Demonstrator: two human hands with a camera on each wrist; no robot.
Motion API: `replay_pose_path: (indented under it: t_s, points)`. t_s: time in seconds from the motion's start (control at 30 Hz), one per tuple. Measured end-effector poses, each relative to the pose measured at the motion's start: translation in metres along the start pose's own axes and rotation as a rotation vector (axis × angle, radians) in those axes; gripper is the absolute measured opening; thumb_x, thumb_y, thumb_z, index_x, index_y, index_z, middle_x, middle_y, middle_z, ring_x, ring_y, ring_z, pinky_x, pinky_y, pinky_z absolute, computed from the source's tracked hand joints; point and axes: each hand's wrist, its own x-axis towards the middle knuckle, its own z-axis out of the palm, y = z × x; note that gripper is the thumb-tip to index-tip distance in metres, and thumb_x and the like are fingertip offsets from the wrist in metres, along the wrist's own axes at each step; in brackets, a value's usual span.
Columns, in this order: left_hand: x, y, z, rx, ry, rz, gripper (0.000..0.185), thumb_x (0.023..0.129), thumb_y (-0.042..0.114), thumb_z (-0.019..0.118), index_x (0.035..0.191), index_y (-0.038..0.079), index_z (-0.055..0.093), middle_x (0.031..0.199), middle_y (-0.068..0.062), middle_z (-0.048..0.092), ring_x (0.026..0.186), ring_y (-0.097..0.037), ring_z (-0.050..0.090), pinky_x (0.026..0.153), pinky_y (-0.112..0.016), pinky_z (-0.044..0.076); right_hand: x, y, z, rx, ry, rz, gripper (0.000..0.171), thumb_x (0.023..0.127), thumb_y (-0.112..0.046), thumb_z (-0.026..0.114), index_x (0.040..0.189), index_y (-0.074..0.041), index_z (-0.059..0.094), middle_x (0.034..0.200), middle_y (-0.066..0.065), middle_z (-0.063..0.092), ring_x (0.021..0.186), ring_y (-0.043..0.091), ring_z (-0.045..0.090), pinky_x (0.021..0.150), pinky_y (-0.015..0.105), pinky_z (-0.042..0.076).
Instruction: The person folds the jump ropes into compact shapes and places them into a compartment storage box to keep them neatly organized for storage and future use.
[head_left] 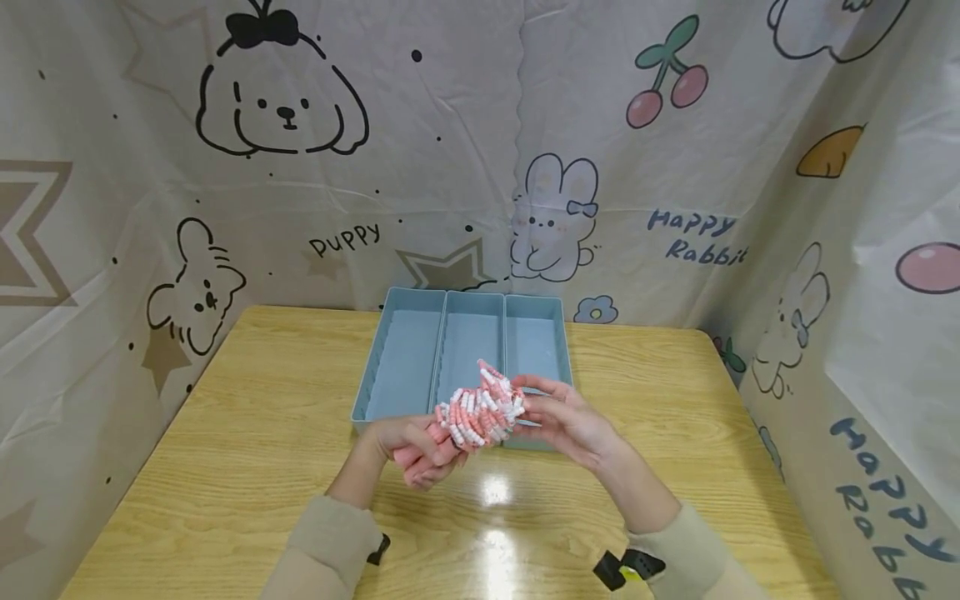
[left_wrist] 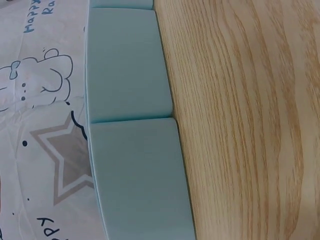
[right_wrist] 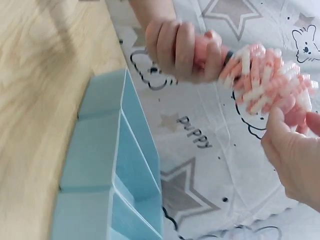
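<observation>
- Both hands hold a pink-and-white beaded skipping rope (head_left: 480, 410), wound into a bundle, above the near edge of the blue tray (head_left: 408, 304).
- Left hand (head_left: 408, 446) is curled round the pink handles (head_left: 422, 454); right hand (head_left: 570, 421) pinches the bundle's far end.
- Tray stands on the wooden bench (head_left: 247, 417) and has three compartments.
- To do this well, I judge: keep the coils tight, hold the handles firmly, and stay over the tray.
</observation>
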Motion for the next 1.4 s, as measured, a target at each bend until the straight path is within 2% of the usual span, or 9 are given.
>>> replay_pose_path:
  t_s: [0.13, 0.23, 0.4, 0.47, 0.53, 0.77, 0.9, 1.23, 1.4]
  points:
    - [0.000, 0.000, 0.000, -0.018, -0.038, 0.009, 0.015, 0.087, 0.020, 0.052, 0.097, 0.011, 0.047, 0.065, 0.006, 0.052, 0.052, -0.006, 0.047, 0.048, -0.021, 0.040, 0.001, -0.002, -0.005, -0.204, -0.035, -0.094, 0.020, 0.087, -0.003, 0.056, 0.105, -0.012, 0.061, 0.097, 0.001, 0.059, 0.086, 0.011, 0.060, 0.078, 0.026, 0.051]
    - [-0.001, 0.000, 0.001, -0.034, -0.051, -0.004, 0.017, 0.087, 0.023, 0.051, 0.099, 0.012, 0.046, 0.066, 0.006, 0.052, 0.052, -0.005, 0.046, 0.048, -0.021, 0.039, -0.001, -0.005, -0.005, -0.355, -0.033, -0.133, 0.020, 0.086, -0.006, 0.059, 0.106, -0.009, 0.060, 0.099, 0.000, 0.059, 0.088, 0.011, 0.059, 0.079, 0.026, 0.050]
    - [-0.003, 0.000, 0.002, -0.004, -0.025, -0.035, 0.014, 0.086, 0.017, 0.047, 0.098, 0.011, 0.045, 0.065, 0.006, 0.051, 0.052, -0.005, 0.047, 0.048, -0.021, 0.040, -0.003, -0.011, -0.003, -0.804, 0.056, -0.275, 0.017, 0.084, -0.007, 0.064, 0.100, -0.002, 0.064, 0.103, 0.006, 0.058, 0.089, 0.013, 0.057, 0.076, 0.027, 0.051]
    - [-0.004, 0.001, 0.003, 0.010, -0.019, -0.043, 0.014, 0.084, 0.015, 0.046, 0.097, 0.011, 0.045, 0.064, 0.007, 0.051, 0.051, -0.005, 0.048, 0.048, -0.021, 0.041, -0.004, -0.014, -0.002, -0.937, 0.071, -0.339, 0.014, 0.082, -0.005, 0.065, 0.096, -0.001, 0.067, 0.102, 0.009, 0.060, 0.087, 0.014, 0.058, 0.074, 0.026, 0.052]
    - [-0.004, 0.001, 0.003, 0.011, -0.017, -0.045, 0.013, 0.084, 0.015, 0.046, 0.097, 0.011, 0.046, 0.064, 0.007, 0.051, 0.051, -0.005, 0.048, 0.048, -0.021, 0.041, -0.004, -0.017, 0.000, -1.009, 0.057, -0.391, 0.013, 0.080, -0.003, 0.067, 0.093, -0.001, 0.068, 0.098, 0.011, 0.063, 0.085, 0.014, 0.059, 0.072, 0.026, 0.052]
    - [-0.004, 0.000, 0.003, 0.000, -0.005, -0.062, 0.015, 0.083, 0.010, 0.042, 0.098, 0.010, 0.046, 0.064, 0.006, 0.052, 0.051, -0.005, 0.048, 0.049, -0.022, 0.041, -0.004, -0.025, 0.001, -1.245, 0.004, -0.542, 0.013, 0.075, 0.000, 0.071, 0.086, -0.006, 0.072, 0.090, 0.005, 0.066, 0.080, 0.013, 0.060, 0.061, 0.022, 0.050]
    - [-0.005, 0.000, 0.002, 0.001, 0.004, -0.087, 0.017, 0.082, 0.010, 0.041, 0.098, 0.009, 0.046, 0.065, 0.006, 0.052, 0.052, -0.006, 0.048, 0.049, -0.022, 0.041, -0.003, -0.030, 0.002, -1.291, -0.062, -0.579, 0.012, 0.074, 0.002, 0.071, 0.084, -0.004, 0.072, 0.089, 0.005, 0.065, 0.077, 0.013, 0.060, 0.060, 0.023, 0.051]
    - [-0.002, 0.001, 0.003, 0.016, -0.016, -0.109, 0.019, 0.082, 0.008, 0.045, 0.100, 0.009, 0.049, 0.065, 0.005, 0.053, 0.053, -0.006, 0.047, 0.048, -0.022, 0.040, -0.002, -0.040, -0.004, -1.191, -0.228, -0.389, 0.006, 0.076, -0.003, 0.071, 0.082, -0.003, 0.073, 0.081, 0.004, 0.064, 0.071, 0.008, 0.059, 0.061, 0.026, 0.054]
    - [0.000, 0.000, 0.002, 0.020, -0.046, -0.106, 0.017, 0.083, 0.009, 0.047, 0.100, 0.009, 0.049, 0.066, 0.006, 0.054, 0.053, -0.006, 0.048, 0.049, -0.023, 0.040, -0.001, -0.041, -0.006, -1.083, -0.292, -0.349, 0.004, 0.076, 0.000, 0.070, 0.080, 0.000, 0.072, 0.079, 0.008, 0.063, 0.070, 0.009, 0.057, 0.062, 0.027, 0.054]
